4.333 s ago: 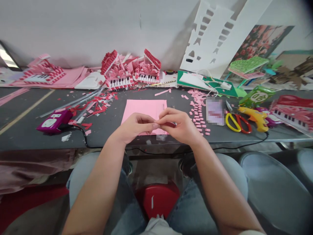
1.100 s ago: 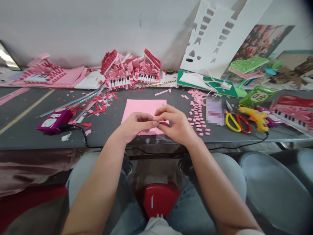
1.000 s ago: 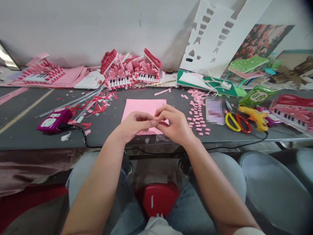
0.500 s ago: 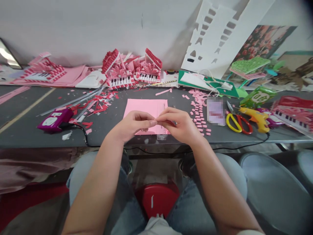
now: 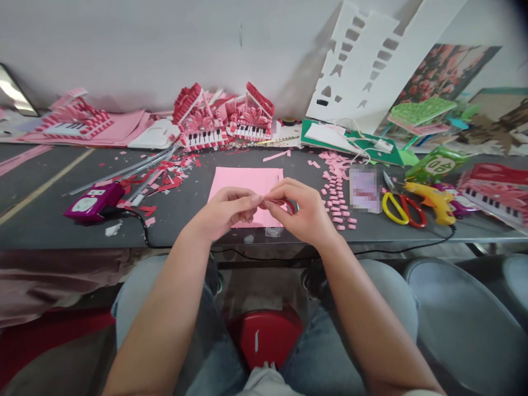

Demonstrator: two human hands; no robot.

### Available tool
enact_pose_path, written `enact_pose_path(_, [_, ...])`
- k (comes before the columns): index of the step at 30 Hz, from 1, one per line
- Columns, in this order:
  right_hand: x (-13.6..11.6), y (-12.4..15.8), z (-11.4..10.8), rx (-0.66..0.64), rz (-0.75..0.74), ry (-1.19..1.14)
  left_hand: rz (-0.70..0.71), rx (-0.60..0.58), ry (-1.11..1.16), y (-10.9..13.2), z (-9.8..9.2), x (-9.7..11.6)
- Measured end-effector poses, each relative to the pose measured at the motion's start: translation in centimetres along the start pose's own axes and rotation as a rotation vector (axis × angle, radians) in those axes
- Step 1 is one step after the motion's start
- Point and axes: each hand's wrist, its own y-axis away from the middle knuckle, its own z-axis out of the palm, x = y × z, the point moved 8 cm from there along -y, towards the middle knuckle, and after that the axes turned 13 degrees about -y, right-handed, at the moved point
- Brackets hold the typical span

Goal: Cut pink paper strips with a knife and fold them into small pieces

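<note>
Over a pink paper sheet (image 5: 225, 179), my left hand (image 5: 231, 213) and my right hand (image 5: 299, 212) meet at the fingertips. Both are closed in a pinch. A thin curled pink paper strip (image 5: 293, 207) shows inside my right hand, bending from the fingertips toward the palm. Its end lies between the two hands, mostly hidden by the fingers. Beneath my right hand, a clear ruler (image 5: 273, 232) lies on the sheet, its lower end past the sheet's edge. Small pink paper rolls (image 5: 339, 206) lie in rows just right of my right hand.
Scissors (image 5: 395, 208) and a yellow glue gun (image 5: 431, 202) lie to the right. A purple power box (image 5: 94, 203) stands left, its black cable (image 5: 247, 257) running along the table's front edge. Paper piano models (image 5: 206, 124) and scraps (image 5: 171, 176) fill the back and left.
The fingers of both hands have shifted slightly at the pinch. The curled strip inside my right hand shows more now. The things on the table have stayed put.
</note>
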Motion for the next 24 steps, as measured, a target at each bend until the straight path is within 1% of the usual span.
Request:
enact_pose_path(5, [0.1,0.0,0.0,-0.056,0.000,-0.027,0.022,-0.059,-0.070,0.1,0.1,0.3])
enact_pose_path(9, [0.3,0.1,0.1,-0.105,0.024,-0.083,0.038,-0.142,-0.162,0.2,0.2,0.2])
enact_pose_path(14, [0.4,0.3,0.8,-0.214,0.059,-0.197,0.052,-0.237,-0.241,0.6,0.4,0.2])
enact_pose_path(17, [0.1,0.4,1.1,-0.264,0.058,-0.237,0.047,-0.258,-0.246,0.9,0.6,0.4])
enact_pose_path(20, [0.0,0.2,0.7,-0.211,0.046,-0.207,0.058,-0.228,-0.205,0.9,0.5,0.5])
enact_pose_path(24, [-0.2,-0.1,-0.1,-0.084,0.021,-0.143,0.047,-0.148,-0.021,0.7,-0.1,0.3])
